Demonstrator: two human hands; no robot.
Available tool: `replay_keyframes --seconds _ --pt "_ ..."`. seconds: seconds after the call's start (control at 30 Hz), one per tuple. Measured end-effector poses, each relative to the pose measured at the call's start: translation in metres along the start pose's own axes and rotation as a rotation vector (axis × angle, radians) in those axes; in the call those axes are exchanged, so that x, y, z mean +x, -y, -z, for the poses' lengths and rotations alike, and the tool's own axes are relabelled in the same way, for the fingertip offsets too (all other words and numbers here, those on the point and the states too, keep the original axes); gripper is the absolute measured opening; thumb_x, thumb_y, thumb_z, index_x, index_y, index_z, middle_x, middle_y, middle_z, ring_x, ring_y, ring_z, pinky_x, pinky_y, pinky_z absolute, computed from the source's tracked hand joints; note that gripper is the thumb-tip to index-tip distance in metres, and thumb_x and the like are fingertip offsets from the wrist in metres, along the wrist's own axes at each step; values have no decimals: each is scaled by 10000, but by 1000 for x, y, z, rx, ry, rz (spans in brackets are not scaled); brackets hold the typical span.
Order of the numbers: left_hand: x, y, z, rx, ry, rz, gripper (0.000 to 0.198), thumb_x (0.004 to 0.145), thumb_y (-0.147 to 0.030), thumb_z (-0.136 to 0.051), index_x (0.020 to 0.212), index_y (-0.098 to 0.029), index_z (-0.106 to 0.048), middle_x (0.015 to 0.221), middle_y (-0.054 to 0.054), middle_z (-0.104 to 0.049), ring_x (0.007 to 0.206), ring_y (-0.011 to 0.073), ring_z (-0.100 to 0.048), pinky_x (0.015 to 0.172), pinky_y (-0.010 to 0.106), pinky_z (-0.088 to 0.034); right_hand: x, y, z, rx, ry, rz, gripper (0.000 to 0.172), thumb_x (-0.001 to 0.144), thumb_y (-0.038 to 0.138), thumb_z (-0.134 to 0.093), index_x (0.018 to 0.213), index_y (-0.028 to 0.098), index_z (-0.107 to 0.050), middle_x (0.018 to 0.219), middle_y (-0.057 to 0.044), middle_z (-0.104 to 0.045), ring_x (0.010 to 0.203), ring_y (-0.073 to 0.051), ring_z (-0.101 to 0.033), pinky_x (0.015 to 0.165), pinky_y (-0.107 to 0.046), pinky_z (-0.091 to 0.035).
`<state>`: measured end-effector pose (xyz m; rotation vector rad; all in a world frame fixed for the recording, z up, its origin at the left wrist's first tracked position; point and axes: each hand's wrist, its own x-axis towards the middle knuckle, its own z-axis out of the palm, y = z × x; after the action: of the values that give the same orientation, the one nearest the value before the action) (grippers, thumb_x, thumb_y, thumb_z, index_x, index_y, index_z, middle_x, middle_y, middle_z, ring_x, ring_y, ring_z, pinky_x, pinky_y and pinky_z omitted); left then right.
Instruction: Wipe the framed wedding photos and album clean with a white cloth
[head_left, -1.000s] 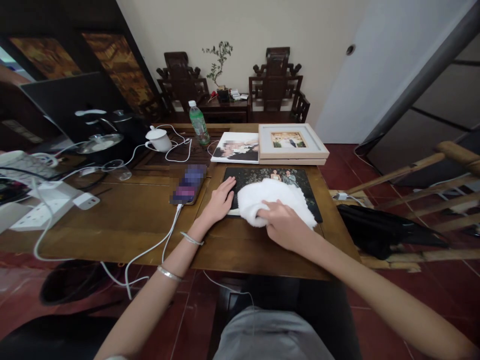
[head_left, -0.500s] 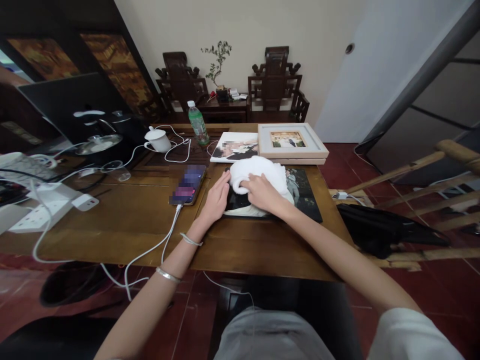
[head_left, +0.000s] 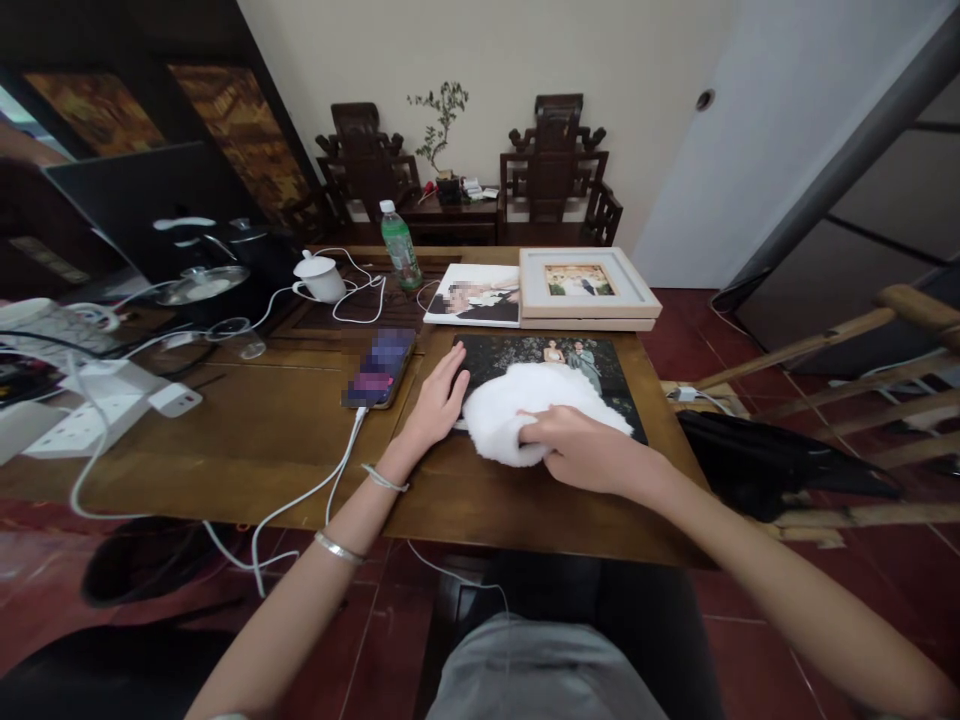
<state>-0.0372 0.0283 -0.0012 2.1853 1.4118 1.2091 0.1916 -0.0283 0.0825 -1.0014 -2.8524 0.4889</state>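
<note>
A dark wedding photo panel (head_left: 510, 352) lies flat on the wooden table, showing two people against foliage. Its lower part is covered by a fluffy white cloth (head_left: 502, 405). My right hand (head_left: 589, 445) grips the cloth, fingers curled into its fold, and presses it over the panel's near edge. At the panel's left edge rests my left hand (head_left: 437, 400), fingers stretched out and touching the side. It holds nothing.
Behind the panel lie a white-edged photo print (head_left: 476, 298) and stacked pale frames (head_left: 589, 290). To the left are a charging phone (head_left: 381, 368), green bottle (head_left: 401, 250), lidded white cup (head_left: 320, 280), power strip (head_left: 90, 425) and trailing cables. A bamboo rack (head_left: 795, 350) stands right.
My right hand has drawn the cloth toward me, from the panel's upper middle to its near edge, uncovering the pictured couple. The left hand stays at the left edge.
</note>
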Motion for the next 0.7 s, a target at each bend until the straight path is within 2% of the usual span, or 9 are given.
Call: replay_keyframes --seconds 0.07,0.17,0.33,0.47,0.7 --pt "-1 1 -1 25 48 -1 492 949 -419 -357 1333 -128 -457 1437 138 -421 1356 217 -354 1131 418 -272 -4 -10 4 -7 -13 -54 391 612 -18 -398 842 176 -647 768 -59 -646 734 -177 -551 653 -246 -353" --pt "-1 5 -4 44 100 16 484 946 -406 -365 1335 -132 -455 1444 137 -411 1368 229 -332 1126 440 -271 3 -28 5 -78 -104 -177 443 641 -5 -399 958 173 -653 863 -90 -662 789 -203 -569 679 -260 -362" --pt "-2 9 -7 45 131 45 441 944 -378 -368 1310 -164 -489 1436 124 -426 1355 241 -357 1110 482 -282 40 -50 3 -191 -209 -338 489 702 7 -401 1114 154 -620 976 -140 -666 873 -250 -598 761 -302 -386" --pt "-1 11 -7 46 140 36 430 941 -361 -368 1283 -146 -517 1411 132 -457 1355 248 -355 1104 499 -286 76 -54 5 -125 -252 -319 506 719 8 -407 1154 163 -615 1056 -137 -676 961 -258 -599 811 -297 -397" --pt "0 12 -7 72 118 17 414 918 -343 -399 1237 -127 -551 1340 146 -528 1284 274 -450 1086 484 -333 131 -46 5 35 -284 -162 478 736 50 -433 1151 173 -634 1152 -84 -663 1049 -241 -572 864 -279 -392"
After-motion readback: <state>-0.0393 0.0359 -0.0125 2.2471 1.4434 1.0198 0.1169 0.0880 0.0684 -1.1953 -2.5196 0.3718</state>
